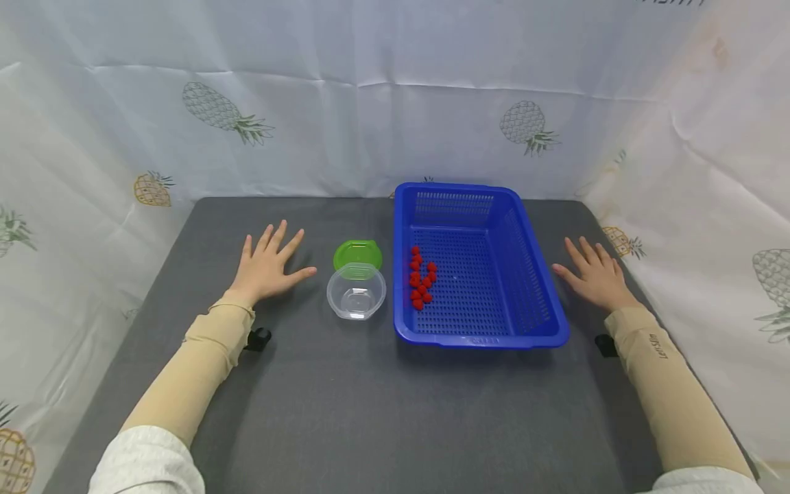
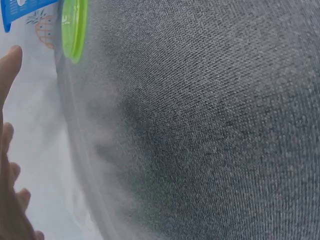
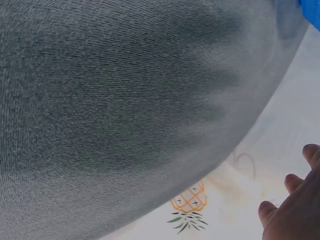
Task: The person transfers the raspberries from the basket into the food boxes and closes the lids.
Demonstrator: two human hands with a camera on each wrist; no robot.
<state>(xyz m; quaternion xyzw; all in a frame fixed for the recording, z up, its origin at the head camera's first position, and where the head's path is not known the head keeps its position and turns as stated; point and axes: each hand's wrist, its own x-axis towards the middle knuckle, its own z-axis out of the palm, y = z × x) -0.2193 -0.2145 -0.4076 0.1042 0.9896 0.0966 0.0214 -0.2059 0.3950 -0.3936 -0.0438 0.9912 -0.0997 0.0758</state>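
Note:
My left hand (image 1: 264,269) is spread with straight fingers over the left part of the table and holds nothing. To its right stands a clear plastic bowl (image 1: 356,302), its far rim overlapping a green lid (image 1: 358,252). The lid also shows at the top of the left wrist view, near the thumb (image 2: 9,67). A blue basket (image 1: 481,341) stands right of the bowl, with several small red pieces (image 1: 422,291) along its left side. My right hand (image 1: 595,280), fingers spread and holding nothing, is just right of the basket.
The dark grey table (image 1: 345,412) is bordered by a white pineapple-print sheet (image 1: 382,130) at the back and sides. A black strap piece (image 1: 259,339) shows at the left wrist, another (image 1: 606,345) at the right.

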